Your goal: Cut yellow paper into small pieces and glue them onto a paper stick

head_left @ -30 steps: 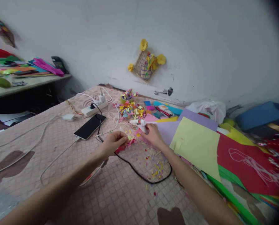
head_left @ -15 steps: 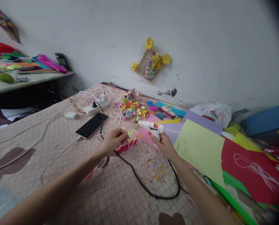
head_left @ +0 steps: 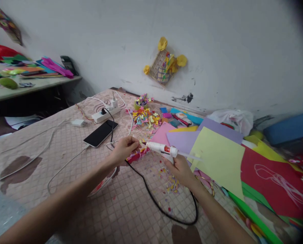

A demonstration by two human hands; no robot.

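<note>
In the middle of the table my right hand (head_left: 178, 167) is wrapped round the handle of a white hot glue gun (head_left: 160, 148), with a glue stick (head_left: 189, 155) poking out of its back end. The gun's nozzle points left, close to the fingertips of my left hand (head_left: 126, 147). Those fingers are pinched on a small yellowish paper piece (head_left: 141, 144); its shape is hard to make out. Just below lies a strip covered in pink and red paper bits (head_left: 137, 155). A black cord (head_left: 151, 195) loops over the cloth below my hands.
A phone (head_left: 100, 133) and a white power strip (head_left: 106, 115) lie to the left, with cables around. Colourful paper scraps (head_left: 146, 117) are heaped behind my hands. Coloured sheets (head_left: 219, 157) spread over the right side. A bowl of scraps (head_left: 141, 102) stands near the wall.
The glue gun has moved down and tilted, bringing its nozzle close to my left fingertips. My right hand moved with it; my left hand stays nearly in place.
</note>
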